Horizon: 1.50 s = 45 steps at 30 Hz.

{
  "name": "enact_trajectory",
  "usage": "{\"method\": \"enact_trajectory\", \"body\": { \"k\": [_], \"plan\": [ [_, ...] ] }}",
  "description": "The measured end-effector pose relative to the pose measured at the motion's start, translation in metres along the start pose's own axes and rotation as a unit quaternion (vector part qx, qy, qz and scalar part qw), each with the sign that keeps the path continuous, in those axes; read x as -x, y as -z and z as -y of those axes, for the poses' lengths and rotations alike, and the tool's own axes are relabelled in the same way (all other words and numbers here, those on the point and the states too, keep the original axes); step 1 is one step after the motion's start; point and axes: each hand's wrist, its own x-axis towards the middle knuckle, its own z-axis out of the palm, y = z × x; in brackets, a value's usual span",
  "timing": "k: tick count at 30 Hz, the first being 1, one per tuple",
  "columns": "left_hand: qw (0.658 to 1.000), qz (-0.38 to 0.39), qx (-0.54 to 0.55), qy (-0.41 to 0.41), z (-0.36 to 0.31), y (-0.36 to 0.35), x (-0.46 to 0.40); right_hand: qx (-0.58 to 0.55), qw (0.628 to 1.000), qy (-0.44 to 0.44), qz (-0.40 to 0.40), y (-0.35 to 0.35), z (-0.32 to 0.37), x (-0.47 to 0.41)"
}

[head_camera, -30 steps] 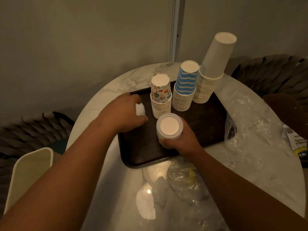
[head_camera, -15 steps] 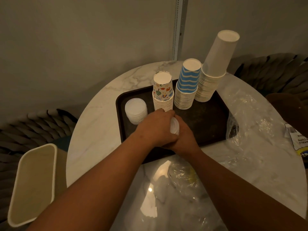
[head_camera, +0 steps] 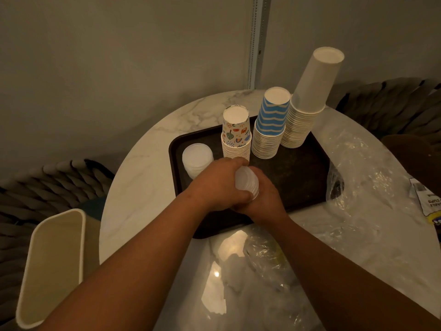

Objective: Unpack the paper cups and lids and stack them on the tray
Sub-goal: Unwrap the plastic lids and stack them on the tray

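A dark tray (head_camera: 300, 177) lies on the round marble table (head_camera: 143, 177). Along its far side stand three upside-down stacks: patterned cups (head_camera: 236, 134), blue striped cups (head_camera: 270, 125) and tall white cups (head_camera: 307, 101). A low stack of white lids (head_camera: 196, 158) sits at the tray's left end. Over the tray's near middle, my left hand (head_camera: 219, 185) and my right hand (head_camera: 265, 201) both clasp a second stack of white lids (head_camera: 247, 185), tilted on its side between them.
Crumpled clear plastic wrappers (head_camera: 362, 177) lie on the table to the right and near me (head_camera: 260, 271). A printed label (head_camera: 427, 201) sits at the right edge. A cream bin (head_camera: 52, 263) stands on the floor at left. Woven chairs flank the table.
My left hand let go of the lid stack at the tray's left end and moved right. It now grips the lid stack in my right hand, which has tilted from upright.
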Motion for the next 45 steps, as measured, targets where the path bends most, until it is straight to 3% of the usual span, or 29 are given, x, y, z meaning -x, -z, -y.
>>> {"method": "enact_trajectory", "body": {
  "k": [6, 12, 16, 31, 35, 38, 40, 45],
  "plan": [
    [1.000, -0.026, 0.015, -0.007, 0.000, 0.005, 0.004, -0.018, 1.000, -0.014, 0.002, 0.002, -0.004, 0.000],
    [0.994, -0.106, -0.031, 0.028, 0.026, 0.050, 0.007, -0.043, 0.999, -0.007, -0.008, 0.005, -0.007, 0.000],
    [0.989, -0.059, -0.102, 0.087, 0.056, 0.063, -0.018, -0.037, 0.999, 0.001, -0.004, 0.006, -0.006, -0.001],
    [0.982, 0.039, -0.166, 0.081, 0.080, 0.038, -0.066, -0.046, 0.999, -0.009, -0.008, 0.003, -0.009, 0.000],
    [0.983, 0.020, -0.152, 0.106, 0.077, 0.048, -0.051, -0.046, 0.999, -0.023, -0.008, 0.003, -0.006, -0.001],
    [0.982, -0.119, -0.125, 0.079, 0.057, 0.051, -0.022, -0.040, 0.999, -0.028, -0.002, 0.008, -0.002, -0.002],
    [0.981, -0.186, -0.039, 0.029, 0.037, 0.036, -0.001, -0.039, 0.999, -0.031, 0.005, 0.009, 0.001, -0.001],
    [0.994, -0.079, 0.072, 0.013, 0.009, -0.009, 0.020, -0.011, 0.998, -0.031, 0.051, 0.016, 0.027, 0.006]
  ]
}}
